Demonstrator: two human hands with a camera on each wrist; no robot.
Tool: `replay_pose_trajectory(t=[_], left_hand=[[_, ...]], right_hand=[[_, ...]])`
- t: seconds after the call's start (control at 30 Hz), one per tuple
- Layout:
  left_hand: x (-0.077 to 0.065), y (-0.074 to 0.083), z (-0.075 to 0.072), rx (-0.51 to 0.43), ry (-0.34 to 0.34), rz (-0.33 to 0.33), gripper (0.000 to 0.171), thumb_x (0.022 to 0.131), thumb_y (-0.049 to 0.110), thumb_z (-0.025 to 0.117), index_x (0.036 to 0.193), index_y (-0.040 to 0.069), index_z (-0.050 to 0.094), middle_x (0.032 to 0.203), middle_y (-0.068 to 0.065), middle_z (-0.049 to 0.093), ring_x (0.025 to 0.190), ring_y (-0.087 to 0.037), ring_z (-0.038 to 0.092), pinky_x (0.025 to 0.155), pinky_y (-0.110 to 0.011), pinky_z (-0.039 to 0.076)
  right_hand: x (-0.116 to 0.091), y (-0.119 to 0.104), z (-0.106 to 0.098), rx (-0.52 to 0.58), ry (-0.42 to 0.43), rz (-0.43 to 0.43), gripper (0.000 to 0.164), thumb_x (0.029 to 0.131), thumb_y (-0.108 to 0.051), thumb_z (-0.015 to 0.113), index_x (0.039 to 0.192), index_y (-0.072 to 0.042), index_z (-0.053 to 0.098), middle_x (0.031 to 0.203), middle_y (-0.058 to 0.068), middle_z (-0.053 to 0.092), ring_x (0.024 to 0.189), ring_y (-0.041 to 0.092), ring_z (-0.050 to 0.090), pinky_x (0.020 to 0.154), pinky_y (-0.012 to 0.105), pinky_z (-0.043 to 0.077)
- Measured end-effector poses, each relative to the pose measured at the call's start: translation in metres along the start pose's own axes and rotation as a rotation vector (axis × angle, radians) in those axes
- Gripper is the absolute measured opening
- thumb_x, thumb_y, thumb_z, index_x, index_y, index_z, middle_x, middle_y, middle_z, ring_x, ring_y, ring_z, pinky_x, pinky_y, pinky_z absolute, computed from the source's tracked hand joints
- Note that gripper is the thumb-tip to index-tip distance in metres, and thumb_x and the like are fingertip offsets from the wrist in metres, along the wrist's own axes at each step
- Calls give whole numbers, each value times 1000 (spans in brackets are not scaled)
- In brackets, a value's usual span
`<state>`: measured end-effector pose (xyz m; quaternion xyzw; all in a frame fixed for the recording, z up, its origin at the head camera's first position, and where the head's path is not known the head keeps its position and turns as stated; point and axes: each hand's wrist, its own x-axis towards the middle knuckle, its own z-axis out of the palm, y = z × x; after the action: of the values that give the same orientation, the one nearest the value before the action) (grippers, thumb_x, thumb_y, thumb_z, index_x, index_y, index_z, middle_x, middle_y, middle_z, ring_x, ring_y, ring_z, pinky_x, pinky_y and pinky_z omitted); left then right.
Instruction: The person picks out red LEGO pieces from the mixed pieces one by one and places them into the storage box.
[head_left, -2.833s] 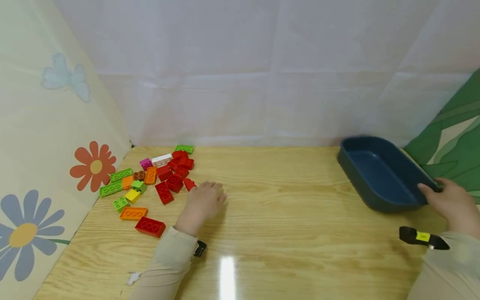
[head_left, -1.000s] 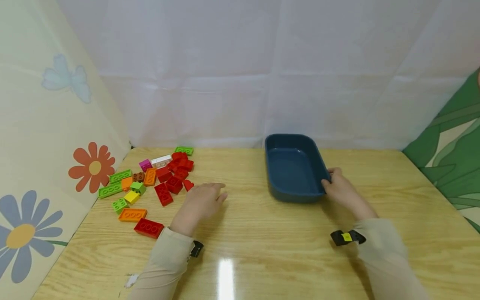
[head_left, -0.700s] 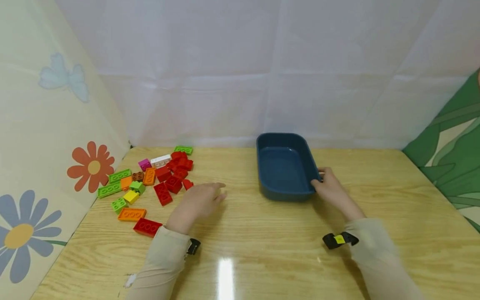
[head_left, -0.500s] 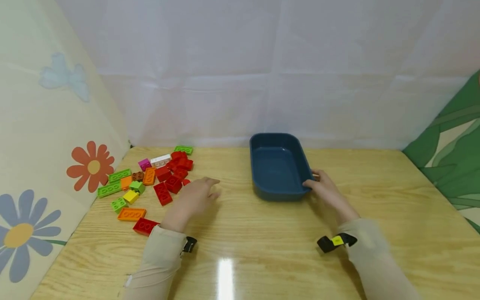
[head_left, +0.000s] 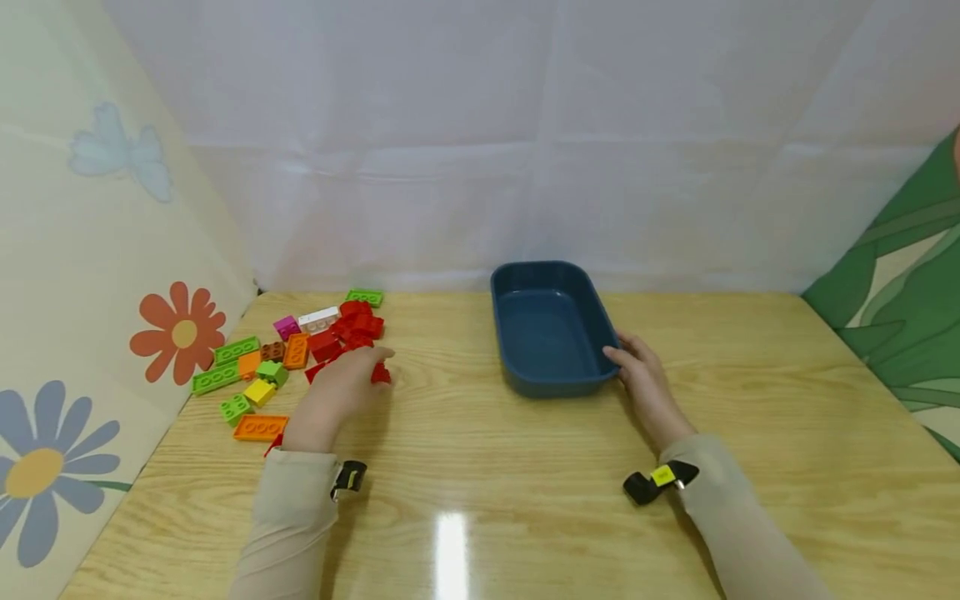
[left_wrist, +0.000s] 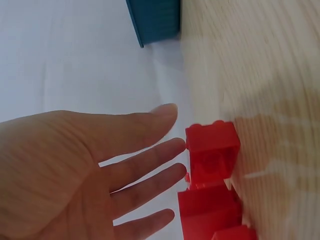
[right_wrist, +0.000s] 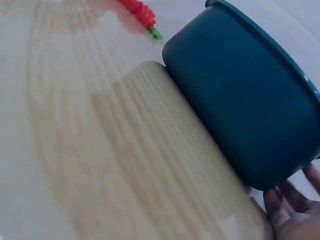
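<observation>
Blue tray [head_left: 551,388] now sits mid-counter [head_left: 480,467], brought leftward, right hand [head_left: 647,383] grasping its near right corner. Left of the tray, left hand [head_left: 337,396] has shifted over the red bricks [head_left: 357,321], grip released, fingers loose; tray and bricks now look conveniently close for working.

We record soft, even light, one white glare streak [head_left: 452,554] on the near tabletop [head_left: 540,483], and shadow beside the left sleeve [head_left: 288,517]. Right wrist view: red bricks [right_wrist: 143,13] blurred.
</observation>
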<state>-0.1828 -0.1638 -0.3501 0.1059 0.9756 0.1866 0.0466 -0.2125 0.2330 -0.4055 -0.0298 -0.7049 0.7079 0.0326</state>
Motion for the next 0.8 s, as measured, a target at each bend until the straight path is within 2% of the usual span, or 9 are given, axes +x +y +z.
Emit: replay_pose_trajectory(t=[0.17,0.37,0.57,0.8], left_hand=[[-1,-3,-2,28,25,2,45,92,7,69,134,0,57,136,-21,56,126,-41,50,105,-53,41],[1,-4,-1,65,25,-61,51,95,19,68,138,-4,52,140,-25,52,127,-43,48,107,-54,38],[1,-2,2,46,2,-113,51,97,20,65,139,-5,49,137,-25,52,124,-42,50,106,-53,40],[2,0,4,31,8,-111,47,93,16,70,135,-1,55,132,-24,53,114,-39,56,98,-51,47]], right_hand=[[1,6,-3,-62,0,-29,51,102,-21,53,143,7,41,109,-16,56,99,-1,54,84,12,44],[2,10,-4,-90,-14,-61,52,103,-23,54,144,7,41,114,-13,55,102,-2,54,87,11,44],[2,12,-5,-129,-20,-73,54,103,-26,53,145,6,40,122,-5,53,107,0,52,91,12,43],[2,11,-5,-143,-16,-69,54,103,-27,52,144,6,41,130,6,50,108,1,51,91,13,42]])
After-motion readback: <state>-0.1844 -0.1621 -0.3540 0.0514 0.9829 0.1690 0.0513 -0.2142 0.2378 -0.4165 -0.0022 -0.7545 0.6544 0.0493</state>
